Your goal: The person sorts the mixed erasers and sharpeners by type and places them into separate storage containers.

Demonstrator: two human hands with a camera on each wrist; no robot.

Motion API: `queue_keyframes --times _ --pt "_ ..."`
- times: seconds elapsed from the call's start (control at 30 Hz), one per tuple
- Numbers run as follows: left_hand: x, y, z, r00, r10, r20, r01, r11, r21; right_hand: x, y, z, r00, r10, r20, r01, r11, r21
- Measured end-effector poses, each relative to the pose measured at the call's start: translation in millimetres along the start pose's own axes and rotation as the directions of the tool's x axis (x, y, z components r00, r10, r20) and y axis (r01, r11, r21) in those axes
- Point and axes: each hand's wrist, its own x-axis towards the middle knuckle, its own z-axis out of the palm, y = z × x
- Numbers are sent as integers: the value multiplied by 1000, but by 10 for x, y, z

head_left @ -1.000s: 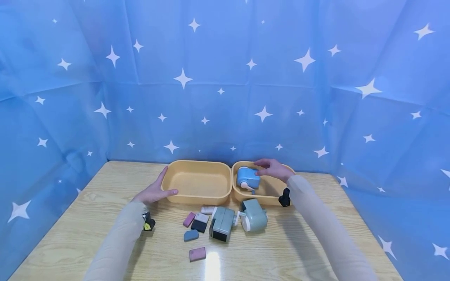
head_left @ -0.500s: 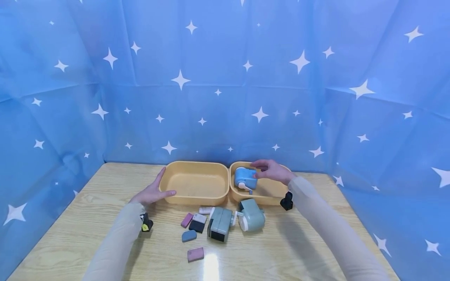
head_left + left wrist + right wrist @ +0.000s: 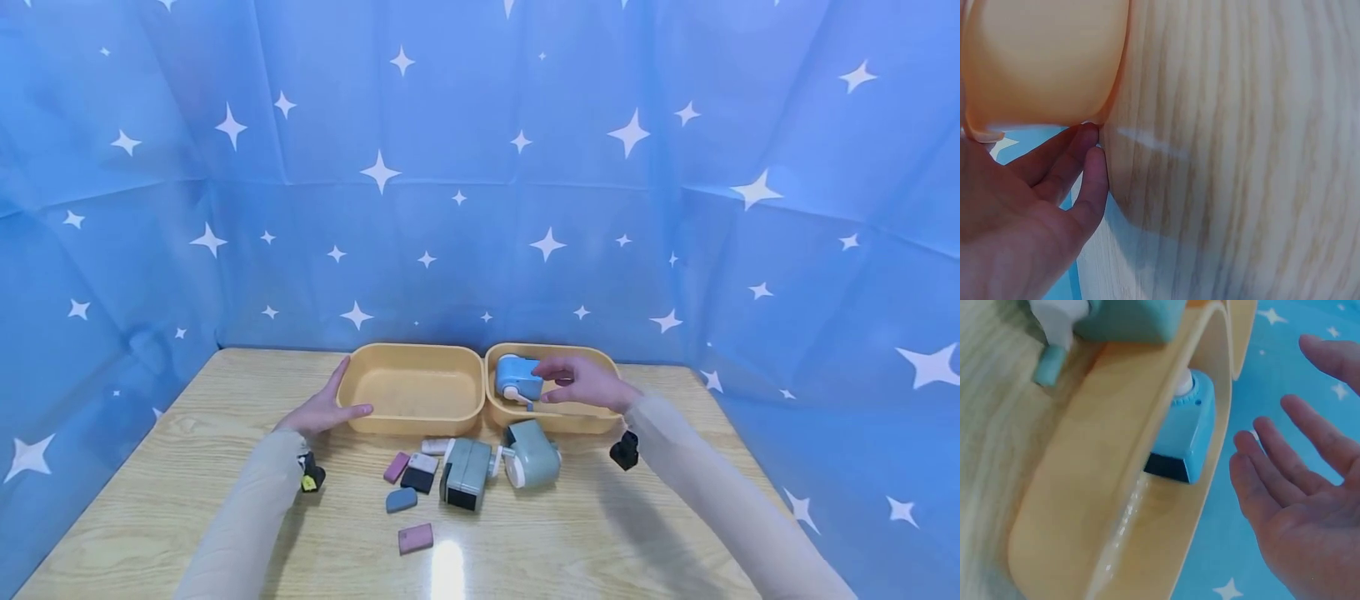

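In the head view my left hand (image 3: 321, 408) rests against the left end of the left yellow bin (image 3: 416, 423), thumb along the front rim. The left wrist view has its loosely bent fingertips at the bin's lower edge, close to the table. My right hand (image 3: 588, 383) hovers over the right yellow bin (image 3: 577, 423), fingers spread and holding nothing. Just left of its fingertips, a blue crank pencil sharpener (image 3: 517, 379) stands inside that bin. The right wrist view shows a gap between the open hand (image 3: 1310, 500) and the blue pencil sharpener (image 3: 1188, 431).
Two grey-green crank pencil sharpeners, one left (image 3: 467, 473) and one right (image 3: 534, 456), stand before the bins. Left of them lie several small eraser-like blocks, including a pink block (image 3: 416, 538) and a blue block (image 3: 401, 500). A blue star-patterned curtain (image 3: 465, 167) backs the table.
My right hand has drawn slightly back and to the right of the blue pencil sharpener, its fingers spreading. The left hand stays at the left bin. The head view has shifted a little.
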Motion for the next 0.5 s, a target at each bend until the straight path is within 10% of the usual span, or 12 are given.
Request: queue_keyframes --times 0.5 --pt "-7 -29 6 1000 7 10 -7 1000 -12 -314 -14 381 995 -71 64 73 997 -28"
